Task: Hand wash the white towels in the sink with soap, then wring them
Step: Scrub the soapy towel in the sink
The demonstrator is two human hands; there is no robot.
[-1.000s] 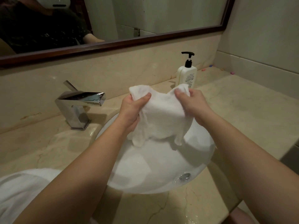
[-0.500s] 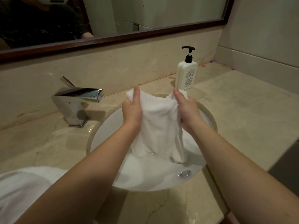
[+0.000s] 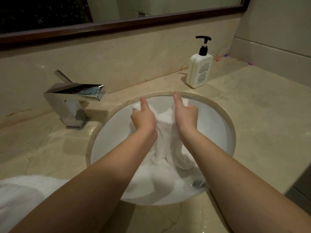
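We have the white towel (image 3: 165, 130) at frame centre, hanging down into the sink (image 3: 223, 115), lower end bunched in the sudsy water near the drain (image 3: 199, 182) at lower right of the bowl. Left hand (image 3: 143, 117) grips the top left corner, right hand (image 3: 185, 115) the top right corner; on both, fingers curl round the cloth with the thumb sticking up toward the back rim. We judge the towel soaked: soft, limp, no stiffness, heavier than dry, and slick from soap, so a light pinch looks likely to slip. Better hold is a full fist round gathered cloth, hands set apart along its length so we can rub the span between them, later twist it for wringing. Keep it over the bowl, it will drip. Soap bottle (image 3: 199, 71) stands on the tabletop (image 3: 262, 115) upper right, well apart from the hands; faucet (image 3: 74, 100) at left, no water seen running. Another white towel (image 3: 21, 199) lies on the tabletop at lower left, partly behind the left arm, wet or dry we cannot tell.
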